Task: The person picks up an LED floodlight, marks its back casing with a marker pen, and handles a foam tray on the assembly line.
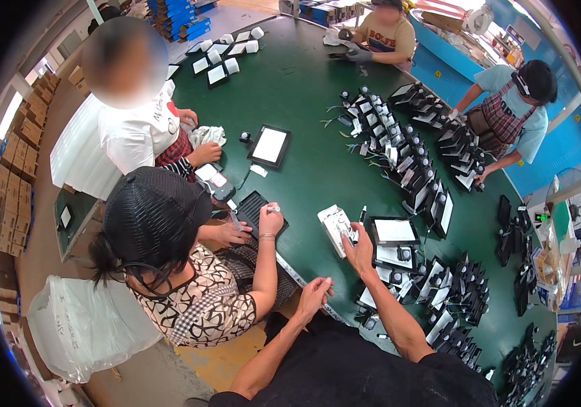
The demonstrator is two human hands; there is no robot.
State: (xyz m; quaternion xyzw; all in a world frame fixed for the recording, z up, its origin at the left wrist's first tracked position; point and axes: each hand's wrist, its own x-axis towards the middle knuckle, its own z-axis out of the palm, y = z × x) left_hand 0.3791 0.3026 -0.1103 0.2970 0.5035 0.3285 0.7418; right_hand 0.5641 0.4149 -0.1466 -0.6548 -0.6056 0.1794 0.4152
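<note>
My right hand is closed around a slim black pen with a pale end, which points away from me. Its thumb side lies against the near right edge of a white box with dark print, flat on the green table. My left hand hovers at the table's near edge, fingers curled together; whatever is in them, if anything, is too small to make out. Just right of my right hand lies a black-framed floodlight with a white panel, and another such lamp with a round sensor sits nearer.
Rows of black floodlights with loose wires fill the green table's right side. At my left a co-worker in a black cap works over a dark lamp housing. A single floodlight lies beyond; other people stand around the table.
</note>
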